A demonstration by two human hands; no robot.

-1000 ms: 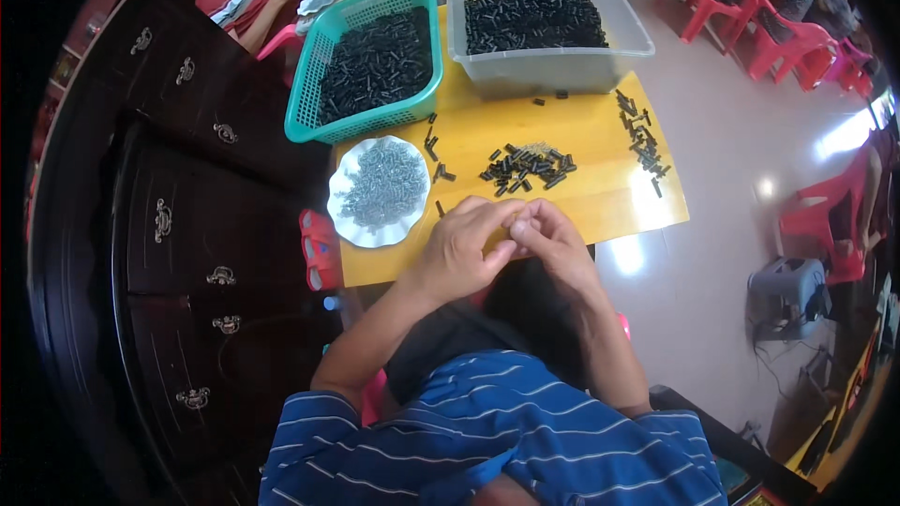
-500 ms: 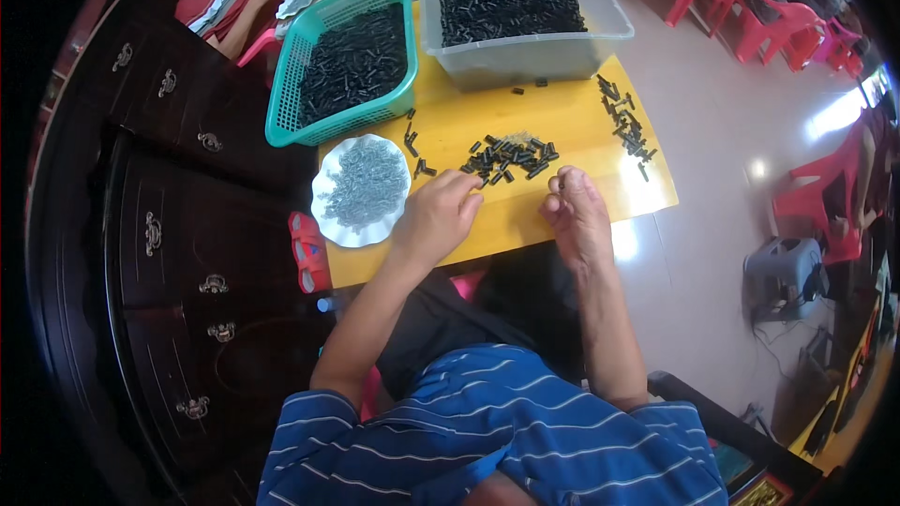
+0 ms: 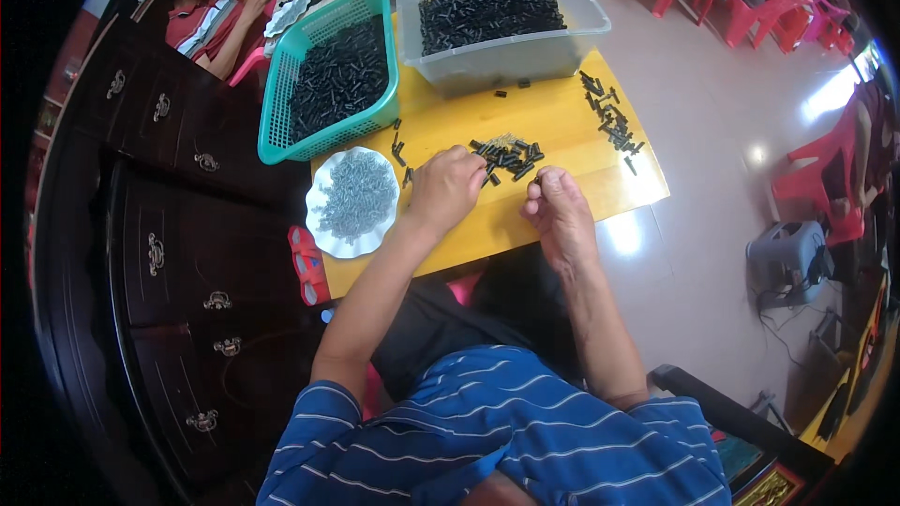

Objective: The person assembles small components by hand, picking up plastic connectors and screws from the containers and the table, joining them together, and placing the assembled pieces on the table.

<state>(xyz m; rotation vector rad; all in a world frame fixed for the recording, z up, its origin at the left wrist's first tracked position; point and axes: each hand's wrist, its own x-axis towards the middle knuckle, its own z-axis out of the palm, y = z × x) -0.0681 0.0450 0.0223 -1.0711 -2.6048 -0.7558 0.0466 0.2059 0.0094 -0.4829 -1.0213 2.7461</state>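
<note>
A pile of short black tube pieces (image 3: 511,157) lies on the yellow table in front of me, with small pale pieces at its far side. My left hand (image 3: 448,186) is at the pile's left edge, its fingers curled together; what they pinch is mostly hidden. To the right and nearer me, my right hand (image 3: 562,211) is raised with thumb and fingers pressed together on a small black tube piece (image 3: 537,181). Left of my left hand, a white wavy-edged plate (image 3: 315,234) holds many small clear or silvery pieces.
Behind the pile stand a teal basket (image 3: 270,136) and a translucent bin (image 3: 487,70), both full of black tubes. More black pieces (image 3: 611,117) lie along the table's right edge. Dark drawers (image 3: 187,244) flank the left. A person (image 3: 211,14) sits at far left.
My left hand has moved slightly up against the pile's edge. My right hand stays pinched, a little closer to the left. The whole view has shifted slightly.
</note>
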